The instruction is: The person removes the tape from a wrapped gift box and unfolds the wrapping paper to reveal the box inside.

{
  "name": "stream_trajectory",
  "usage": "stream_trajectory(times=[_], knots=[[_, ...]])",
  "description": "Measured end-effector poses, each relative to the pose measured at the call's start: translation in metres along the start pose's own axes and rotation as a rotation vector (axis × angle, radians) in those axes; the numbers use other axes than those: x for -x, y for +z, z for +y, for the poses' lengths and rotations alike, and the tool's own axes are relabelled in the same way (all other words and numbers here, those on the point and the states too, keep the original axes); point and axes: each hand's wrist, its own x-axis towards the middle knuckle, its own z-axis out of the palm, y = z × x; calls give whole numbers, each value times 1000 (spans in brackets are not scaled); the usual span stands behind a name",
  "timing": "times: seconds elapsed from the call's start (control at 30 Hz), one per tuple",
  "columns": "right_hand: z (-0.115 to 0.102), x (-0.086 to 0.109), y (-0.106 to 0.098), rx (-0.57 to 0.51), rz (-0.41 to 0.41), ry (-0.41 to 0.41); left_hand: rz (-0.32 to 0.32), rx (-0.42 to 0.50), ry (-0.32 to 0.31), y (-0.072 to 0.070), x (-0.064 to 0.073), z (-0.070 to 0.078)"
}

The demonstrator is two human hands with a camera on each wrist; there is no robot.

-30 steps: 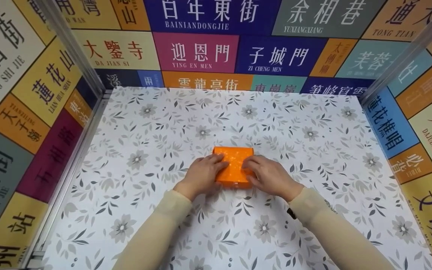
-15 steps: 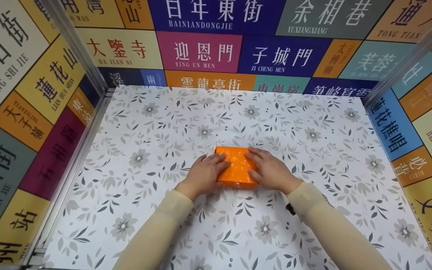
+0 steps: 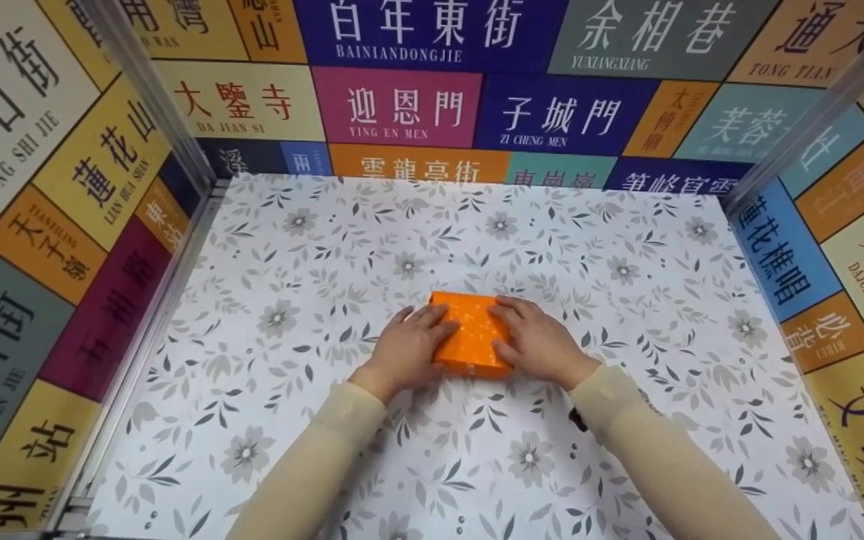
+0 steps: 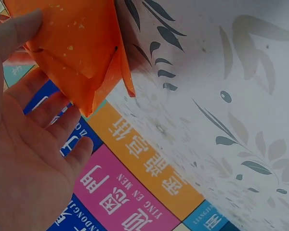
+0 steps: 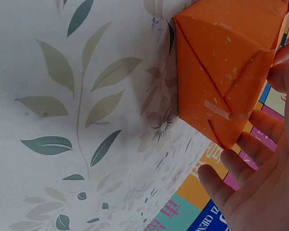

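Note:
A small box (image 3: 473,341) wrapped in orange paper with pale flecks lies flat on the table between both hands. Against its left side is my left hand (image 3: 406,349), fingers reaching over the top edge. The left wrist view shows folded paper on the box's end (image 4: 82,48), with one flap edge standing a little away and the thumb laid on the paper. My right hand (image 3: 544,341) rests along the right side, fingers and thumb spread on the upper edge. In the right wrist view, a strip of clear tape (image 5: 216,109) crosses the folded end beside the fingertips.
The table is covered with a white cloth (image 3: 372,247) printed with grey flowers and leaves. Colourful panels with Chinese lettering (image 3: 398,109) enclose the back and both sides. A metal rail (image 3: 136,322) runs along the left edge. A dark object (image 3: 578,420) shows under the right wrist.
The right hand's fingers have uncurled and spread along the box's right edge, and the hand has shifted slightly to the right. The left hand and the box stay nearly in place.

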Motion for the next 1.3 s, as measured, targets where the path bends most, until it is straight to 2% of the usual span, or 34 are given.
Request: stream_trajectory(times=[0.23,0.3,0.53,0.7,0.9,1.03,1.13,1.3], knots=[[-2,0,0,31,51,36,130,-56,12,1,-1,-3],[-2,0,-1,34,49,40,140,-63,13,0,-1,-3],[-2,1,-7,61,29,21,124,-12,-3,-4,0,2],[-2,4,-8,85,51,11,139,21,26,-7,-2,13],[-4,8,-8,99,78,-26,122,-34,20,-2,-6,21],[-6,10,-7,111,101,-83,115,-91,0,1,-8,20],[-7,12,-7,116,148,-151,99,-113,-9,2,-8,18],[-8,13,-5,133,207,-241,84,-97,-10,2,-9,13]])
